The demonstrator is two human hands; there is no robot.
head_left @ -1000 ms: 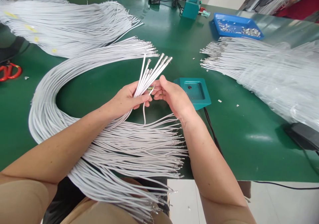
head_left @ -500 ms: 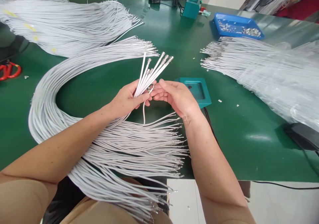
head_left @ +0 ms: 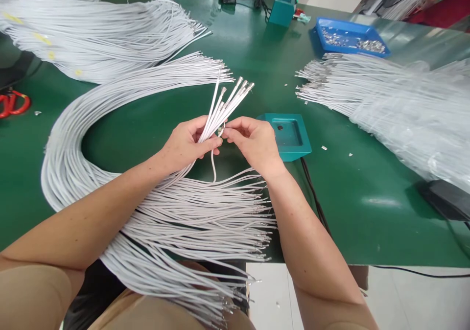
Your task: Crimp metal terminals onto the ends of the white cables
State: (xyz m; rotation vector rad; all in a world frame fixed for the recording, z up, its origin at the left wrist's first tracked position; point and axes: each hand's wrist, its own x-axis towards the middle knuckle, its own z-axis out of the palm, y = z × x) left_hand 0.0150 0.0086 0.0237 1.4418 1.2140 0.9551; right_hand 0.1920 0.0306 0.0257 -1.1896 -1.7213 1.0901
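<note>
A small bunch of white wires with metal terminals on their ends points up and to the right, and my left hand is closed around it. One separate wire rises from below to my left fingertips. My right hand pinches at this wire's tip with thumb and index finger; the tip is partly hidden. Beneath both hands spreads a large bundle of white wires, bent in a wide U on the green table. Its near ends fan out to the right.
A teal tray-like device stands right of my right hand. Further back are a blue tray of small metal parts and a teal box. More wire bundles lie far left and right, the latter under plastic. Red-handled scissors lie left.
My right hand has turned, and its loosely curled fingers have closed into a pinch at the single wire's tip. The bunch in my left hand has shifted slightly.
</note>
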